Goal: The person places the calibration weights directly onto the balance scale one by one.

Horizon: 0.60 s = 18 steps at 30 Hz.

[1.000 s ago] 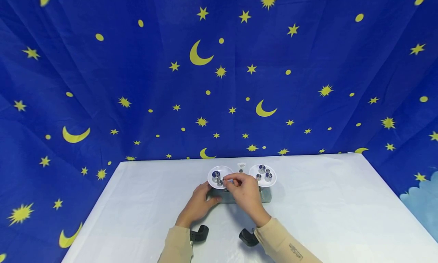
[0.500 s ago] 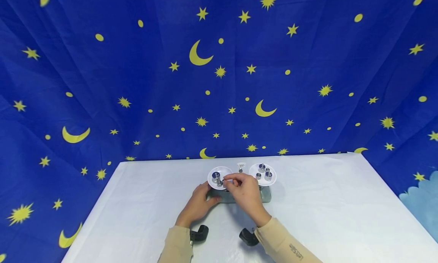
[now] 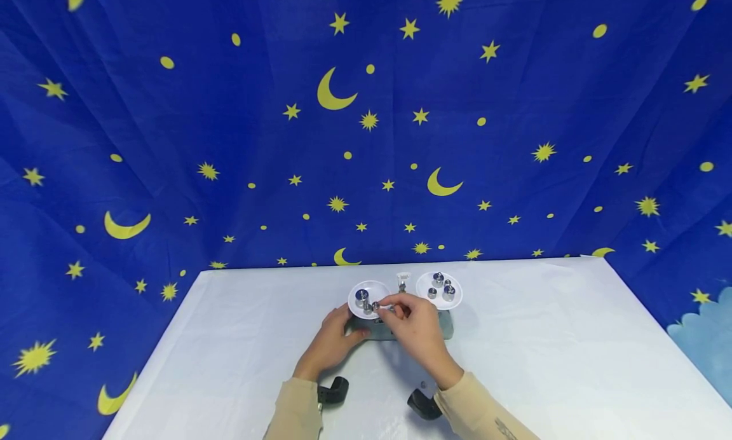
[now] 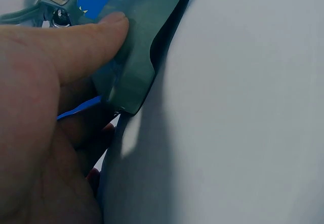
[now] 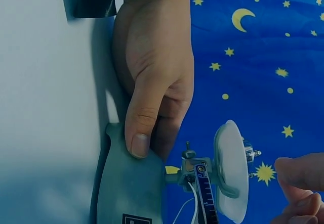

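A green balance scale (image 3: 446, 325) stands on the table with two white pans. My left hand (image 3: 330, 343) grips the left end of its base (image 4: 136, 57), thumb on the front face and fingers behind. On the left pan (image 3: 353, 308) sit a larger metal weight (image 3: 362, 296) and two smaller weights, one a small metal weight (image 3: 375, 306) near the pan's right edge. My right hand (image 3: 420, 329) has its fingertips beside that small weight. In the right wrist view its fingers (image 5: 304, 171) appear apart from the weights, with nothing seen between them.
The right pan (image 3: 423, 303) carries several metal weights (image 3: 448, 293). Between the pans stands the pointer (image 3: 403, 280). A graduated beam (image 5: 205, 196) runs below the pan in the right wrist view. Black wrist mounts (image 3: 337, 390) are on both arms. A starry blue cloth (image 3: 366, 141) hangs behind.
My right hand has drawn slightly right, away from the small weight on the left pan, which is now more visible. The left hand stays on the base.
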{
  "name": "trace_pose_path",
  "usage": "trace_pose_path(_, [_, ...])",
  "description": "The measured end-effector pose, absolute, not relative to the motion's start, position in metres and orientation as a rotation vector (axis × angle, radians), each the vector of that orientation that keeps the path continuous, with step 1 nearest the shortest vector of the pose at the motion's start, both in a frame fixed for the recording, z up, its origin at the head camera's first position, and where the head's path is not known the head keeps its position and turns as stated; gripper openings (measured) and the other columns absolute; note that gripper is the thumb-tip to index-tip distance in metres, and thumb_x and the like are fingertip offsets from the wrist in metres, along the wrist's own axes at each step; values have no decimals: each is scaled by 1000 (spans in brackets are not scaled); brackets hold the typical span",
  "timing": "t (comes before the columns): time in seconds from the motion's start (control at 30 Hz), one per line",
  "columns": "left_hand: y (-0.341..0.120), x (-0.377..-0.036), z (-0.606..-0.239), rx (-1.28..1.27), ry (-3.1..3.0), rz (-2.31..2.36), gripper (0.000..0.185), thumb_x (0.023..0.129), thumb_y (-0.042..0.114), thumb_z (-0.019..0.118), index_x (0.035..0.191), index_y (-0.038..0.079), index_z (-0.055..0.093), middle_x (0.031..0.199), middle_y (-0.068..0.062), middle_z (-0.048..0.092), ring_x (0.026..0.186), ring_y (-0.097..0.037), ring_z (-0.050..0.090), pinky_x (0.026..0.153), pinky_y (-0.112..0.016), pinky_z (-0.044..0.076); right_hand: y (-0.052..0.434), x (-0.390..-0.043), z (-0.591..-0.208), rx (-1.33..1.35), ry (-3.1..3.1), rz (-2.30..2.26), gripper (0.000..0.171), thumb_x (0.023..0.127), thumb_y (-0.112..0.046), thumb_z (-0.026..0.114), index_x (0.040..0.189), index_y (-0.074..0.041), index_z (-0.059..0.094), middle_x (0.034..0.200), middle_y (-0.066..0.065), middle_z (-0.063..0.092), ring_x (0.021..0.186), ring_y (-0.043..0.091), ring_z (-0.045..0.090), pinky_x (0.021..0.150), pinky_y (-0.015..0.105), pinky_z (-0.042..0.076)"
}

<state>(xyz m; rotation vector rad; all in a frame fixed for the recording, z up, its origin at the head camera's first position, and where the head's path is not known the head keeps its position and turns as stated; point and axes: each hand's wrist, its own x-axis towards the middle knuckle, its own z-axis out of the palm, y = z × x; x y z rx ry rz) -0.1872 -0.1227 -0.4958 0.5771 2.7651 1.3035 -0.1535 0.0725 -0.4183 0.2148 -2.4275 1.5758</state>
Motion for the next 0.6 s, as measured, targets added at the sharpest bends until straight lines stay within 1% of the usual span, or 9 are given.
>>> trace_pose_path(0.3, [-122, -187, -495, 566, 2768, 1292, 62, 93, 25, 72, 147, 5, 50, 152, -14, 48, 143, -32, 40, 123, -53, 19, 82, -147, -419, 200, -2450, 1677, 9, 82, -4, 79, 91, -7, 78, 60, -5, 46, 55, 6, 43, 47, 16, 34])
trace_pose_path(0.6, [-122, -187, -494, 556, 2757, 1293, 63, 92, 26, 72, 148, 6, 49, 152, -13, 48, 144, -32, 39, 124, -53, 17, 91, -141, -421, 191, -2460, 1696, 11, 80, -2, 80, 88, -8, 78, 61, -5, 46, 55, 6, 42, 47, 16, 33])
